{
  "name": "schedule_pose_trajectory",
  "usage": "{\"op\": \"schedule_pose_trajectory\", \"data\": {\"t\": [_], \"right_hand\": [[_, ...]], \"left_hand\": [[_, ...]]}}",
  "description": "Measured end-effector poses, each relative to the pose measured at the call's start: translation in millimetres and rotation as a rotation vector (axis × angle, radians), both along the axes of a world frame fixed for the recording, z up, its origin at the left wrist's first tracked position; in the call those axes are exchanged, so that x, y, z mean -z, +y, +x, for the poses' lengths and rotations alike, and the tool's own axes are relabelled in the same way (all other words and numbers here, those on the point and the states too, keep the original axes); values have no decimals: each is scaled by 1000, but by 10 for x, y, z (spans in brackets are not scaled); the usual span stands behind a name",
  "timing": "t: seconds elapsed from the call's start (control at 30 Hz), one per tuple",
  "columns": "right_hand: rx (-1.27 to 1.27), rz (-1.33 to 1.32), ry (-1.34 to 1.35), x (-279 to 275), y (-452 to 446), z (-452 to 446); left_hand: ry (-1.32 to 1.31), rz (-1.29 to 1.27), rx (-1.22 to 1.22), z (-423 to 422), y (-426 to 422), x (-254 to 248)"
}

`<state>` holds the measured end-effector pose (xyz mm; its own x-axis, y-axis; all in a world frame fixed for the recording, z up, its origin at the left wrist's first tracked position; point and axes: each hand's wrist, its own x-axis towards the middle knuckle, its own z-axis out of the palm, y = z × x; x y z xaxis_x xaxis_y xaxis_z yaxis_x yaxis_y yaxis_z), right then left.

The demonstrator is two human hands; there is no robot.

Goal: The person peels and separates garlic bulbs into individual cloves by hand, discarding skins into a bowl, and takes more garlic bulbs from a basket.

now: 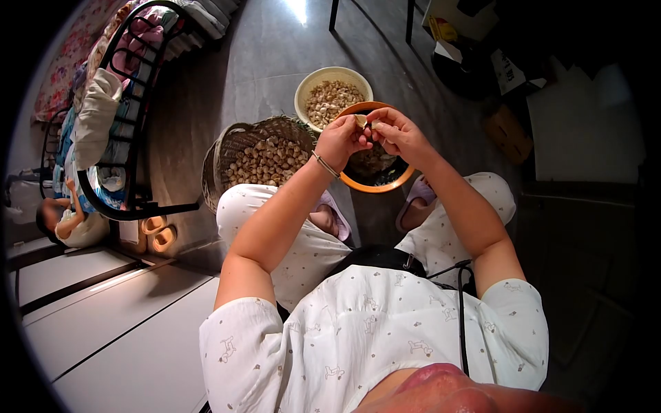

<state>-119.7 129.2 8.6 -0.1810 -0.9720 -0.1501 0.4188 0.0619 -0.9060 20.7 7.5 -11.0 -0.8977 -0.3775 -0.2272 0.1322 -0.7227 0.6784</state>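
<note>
My left hand [337,143] and my right hand [401,138] meet above an orange-rimmed bowl [385,186], fingertips almost touching. Between the left thumb and fingers is a pale garlic clove [360,121]. The right fingers are pinched around a small pale garlic piece [375,126], partly hidden by the fingers. Dark and papery bits lie inside the bowl, partly covered by my hands. Just behind it, a cream basin [300,103] holds many loose garlic cloves [330,100]. Left of my left wrist, a wicker basket [219,155] is filled with whole garlic bulbs [265,164].
My knees and slippered feet flank the bowl on the grey tiled floor [265,62]. At left stands a black metal bed frame [134,131] with cloth over it; another person [79,224] is beside it. Tan slippers [164,239] lie nearby. Boxes [509,72] stand at right.
</note>
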Motion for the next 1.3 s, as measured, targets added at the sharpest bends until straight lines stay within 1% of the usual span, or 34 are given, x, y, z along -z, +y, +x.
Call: {"op": "schedule_pose_trajectory", "data": {"t": [0.07,0.1,0.17,0.2,0.27,0.3,0.37,0.5,0.6,0.67,0.7,0.77,0.8,0.83,0.87,0.9,0.93,1.0,1.07,1.2,1.23,1.27,1.3], "right_hand": [[-12,-8,-86,38,-7,-15],[-14,-7,-86,54,-14,-23],[49,-5,-254,82,-26,-42],[49,-5,-253,92,-27,-59],[70,54,27,69,-26,-75],[70,55,27,41,-24,-58],[43,-53,407,-13,-21,2],[28,-53,384,24,-22,79],[78,-93,445,-12,-1,70],[138,-28,482,-18,5,68],[138,-28,482,23,-1,78],[194,-126,509,109,-28,118],[196,-126,509,116,-30,119],[192,-116,411,122,-28,123],[187,-106,315,92,-28,138],[187,-106,314,58,-18,147],[180,-77,284,21,0,152],[171,-49,255,-10,17,177],[186,-7,194,-7,23,196],[198,-10,166,8,26,230],[206,2,104,6,26,229],[214,15,42,-7,26,232],[215,15,42,-21,27,231]], "left_hand": [[-3,-7,26,1,-15,6],[-3,-7,25,2,-18,8],[-25,-34,65,1,-17,1],[-24,-33,65,2,-18,-6],[-65,-77,145,6,-22,-8],[-65,-77,146,5,-17,-2],[-141,-149,148,1,4,-23],[-198,-143,92,-24,64,-100],[-171,-98,76,-23,52,-142],[-328,-203,190,-18,16,-189],[-328,-204,190,-20,39,-187],[-304,-550,154,-40,126,-169],[-269,-607,125,-48,153,-155],[-270,-607,126,-47,162,-144],[-272,-747,97,-44,170,-149],[-272,-888,68,-40,180,-154],[-273,-887,66,-38,190,-158],[-296,-1058,1,-34,209,-159],[-278,-1078,-28,-28,231,-158],[-232,-1085,-94,-24,259,-139],[-232,-1085,-94,-18,271,-133],[-232,-1001,-83,-8,291,-140],[-231,-916,-72,-6,303,-149]]}}
